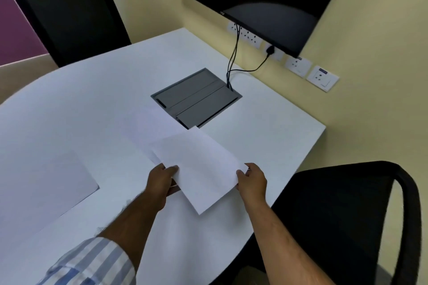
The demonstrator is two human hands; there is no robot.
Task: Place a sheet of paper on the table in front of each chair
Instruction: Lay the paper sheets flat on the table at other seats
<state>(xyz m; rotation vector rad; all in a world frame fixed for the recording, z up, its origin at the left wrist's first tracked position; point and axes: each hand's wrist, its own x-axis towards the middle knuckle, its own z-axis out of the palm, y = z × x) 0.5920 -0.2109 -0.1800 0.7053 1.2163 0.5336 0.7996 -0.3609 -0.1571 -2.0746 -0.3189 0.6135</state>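
1. Landmark: the grey cable hatch (196, 97) set into the white table (92, 90). All positions below are given against it.

2. Left hand (162, 179): closed in a pinch on the near-left edge of paper held on the near side of the hatch. The thumb lies on top and the fingers are curled beneath. It appears to hold a remaining stack (148, 132), whose far corner reaches almost to the hatch's near edge. This is judged to be the supply kept in reserve.

3. Right hand (251, 179): pinching the right-hand edge of the top sheet (199, 166), thumb above, fingers under. The sheet is fanned off the stack, skewed towards the chair on the right (347, 215). Judgement: it is being separated so that one sheet alone goes down.

4. Whether the top sheet touches the table cannot be told; its near corner overhangs the surface close to the table's near edge.

5. One sheet (53, 190) already lies flat on the table, well to the near-left of the hatch. No chair for that place is in view.

6. The far chair (69, 18), beyond and left of the hatch, has no visible paper before it. Judgement: the task is partly done.
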